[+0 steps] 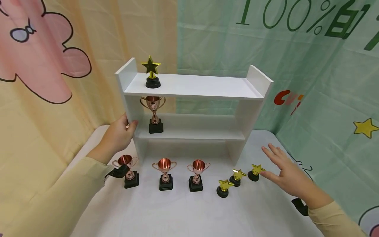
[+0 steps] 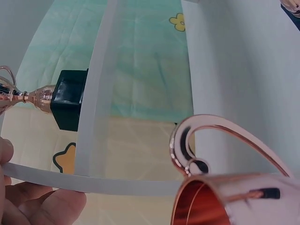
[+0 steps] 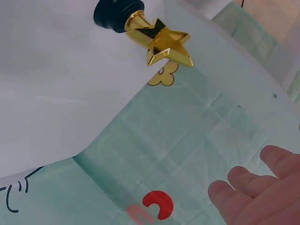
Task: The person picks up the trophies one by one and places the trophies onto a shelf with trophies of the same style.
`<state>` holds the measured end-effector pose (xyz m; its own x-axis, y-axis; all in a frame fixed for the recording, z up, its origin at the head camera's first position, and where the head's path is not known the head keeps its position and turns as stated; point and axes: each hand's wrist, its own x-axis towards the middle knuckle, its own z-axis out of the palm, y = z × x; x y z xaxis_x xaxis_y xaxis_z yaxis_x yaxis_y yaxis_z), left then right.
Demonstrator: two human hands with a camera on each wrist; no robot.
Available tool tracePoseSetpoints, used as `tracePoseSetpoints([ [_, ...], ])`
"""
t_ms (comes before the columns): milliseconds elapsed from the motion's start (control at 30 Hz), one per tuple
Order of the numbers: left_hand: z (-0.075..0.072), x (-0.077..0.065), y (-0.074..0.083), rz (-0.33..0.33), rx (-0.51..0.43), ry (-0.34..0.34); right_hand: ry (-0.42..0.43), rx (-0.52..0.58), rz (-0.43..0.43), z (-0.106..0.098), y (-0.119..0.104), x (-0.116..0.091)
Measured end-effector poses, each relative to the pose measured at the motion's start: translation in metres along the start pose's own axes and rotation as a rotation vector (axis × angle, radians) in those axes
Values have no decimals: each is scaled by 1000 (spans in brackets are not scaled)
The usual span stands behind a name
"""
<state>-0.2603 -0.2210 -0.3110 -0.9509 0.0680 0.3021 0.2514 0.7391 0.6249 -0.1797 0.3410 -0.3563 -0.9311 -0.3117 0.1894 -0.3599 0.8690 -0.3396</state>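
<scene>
A white shelf unit (image 1: 189,86) stands on the table, and my left hand (image 1: 118,134) grips the edge of its left side panel between thumb and fingers. A gold star trophy (image 1: 152,74) stands at the left of its top board, with a bronze two-handled cup trophy (image 1: 155,115) on the board below. My right hand (image 1: 288,176) hovers over the table at the right, fingers spread and holding nothing. Closest to it is a gold star trophy (image 1: 255,173); two more star trophies (image 1: 237,178) line up toward the front.
Three bronze cup trophies stand before the shelf: a left one (image 1: 131,174) near my left wrist, a middle one (image 1: 165,174) and a right one (image 1: 196,176). A white cloth (image 1: 189,217) covers the table. Printed curtains (image 1: 213,39) hang behind and at both sides.
</scene>
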Motion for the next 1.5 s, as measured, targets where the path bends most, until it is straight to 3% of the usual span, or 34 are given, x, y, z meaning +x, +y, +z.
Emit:
tracePoseSetpoints([
  [333,1,0,-4,2,-14,6,-70,57,34,-5,42,0],
  [567,2,0,-4,22,-3,15,-120,77,71,8,62,-2],
  [1033,4,0,-4,8,7,19,-150,109,64,40,67,12],
  [1500,5,-1,-4,13,0,33,-149,123,121,52,65,19],
])
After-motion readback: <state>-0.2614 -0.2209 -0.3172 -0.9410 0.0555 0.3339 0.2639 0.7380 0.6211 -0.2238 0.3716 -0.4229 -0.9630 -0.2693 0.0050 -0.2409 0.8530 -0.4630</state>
